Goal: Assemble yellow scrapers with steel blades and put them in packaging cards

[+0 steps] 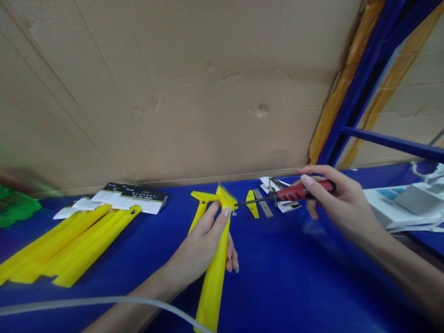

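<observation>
My left hand (204, 236) is closed round the neck of a yellow scraper (215, 282), whose head with a thin metal blade points away from me. In my right hand (340, 199) is a screwdriver (294, 190) with a red and black handle, held level. Its dark shaft reaches left, and the tip meets the scraper head. Behind my left hand lies a second yellow scraper (201, 200). Small screws (234, 213) show beside the held head. Right of them are a yellow blade cover plate (252, 204) and a loose grey blade (263, 203).
Several yellow scraper handles (93, 240) with black-and-white cards (132, 196) lie at left. Folded printed cards (282, 194) sit behind the screwdriver. White boxes and cables (402, 203) are at right, near a blue metal frame (357, 83). A pale hose (114, 299) crosses the foreground; cardboard (173, 92) stands behind.
</observation>
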A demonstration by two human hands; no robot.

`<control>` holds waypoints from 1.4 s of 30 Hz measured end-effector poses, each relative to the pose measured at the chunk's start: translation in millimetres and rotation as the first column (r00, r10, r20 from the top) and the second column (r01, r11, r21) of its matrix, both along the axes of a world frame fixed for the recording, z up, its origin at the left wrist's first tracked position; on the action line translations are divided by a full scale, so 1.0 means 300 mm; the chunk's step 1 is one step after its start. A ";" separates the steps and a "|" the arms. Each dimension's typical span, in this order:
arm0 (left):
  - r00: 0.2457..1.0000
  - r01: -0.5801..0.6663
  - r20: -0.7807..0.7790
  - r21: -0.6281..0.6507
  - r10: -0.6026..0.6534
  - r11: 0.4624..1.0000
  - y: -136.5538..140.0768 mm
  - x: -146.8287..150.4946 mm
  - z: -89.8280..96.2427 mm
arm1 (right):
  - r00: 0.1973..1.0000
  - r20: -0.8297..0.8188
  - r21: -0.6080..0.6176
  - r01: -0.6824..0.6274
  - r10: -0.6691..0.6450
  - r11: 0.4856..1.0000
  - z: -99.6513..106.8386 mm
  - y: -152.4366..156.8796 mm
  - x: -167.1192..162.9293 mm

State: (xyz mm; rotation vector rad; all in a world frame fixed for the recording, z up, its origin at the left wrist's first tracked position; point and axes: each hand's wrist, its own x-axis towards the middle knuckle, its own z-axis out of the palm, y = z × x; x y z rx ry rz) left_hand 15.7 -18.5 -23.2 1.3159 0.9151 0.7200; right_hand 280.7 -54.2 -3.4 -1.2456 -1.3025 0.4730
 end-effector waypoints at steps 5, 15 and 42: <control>1.000 0.008 0.006 0.010 -0.008 1.000 0.001 0.001 0.006 | 0.993 -0.087 0.053 -0.069 0.074 0.996 0.001 -0.001 0.005; 0.999 0.017 0.044 -0.027 -0.016 0.999 0.006 -0.005 -0.012 | 0.998 -0.045 -0.020 -0.039 0.038 0.999 0.006 0.006 -0.002; 0.958 0.032 -0.284 0.204 0.028 0.978 0.008 -0.031 0.036 | 0.932 -0.349 0.097 0.144 -0.102 0.985 -0.007 0.023 0.017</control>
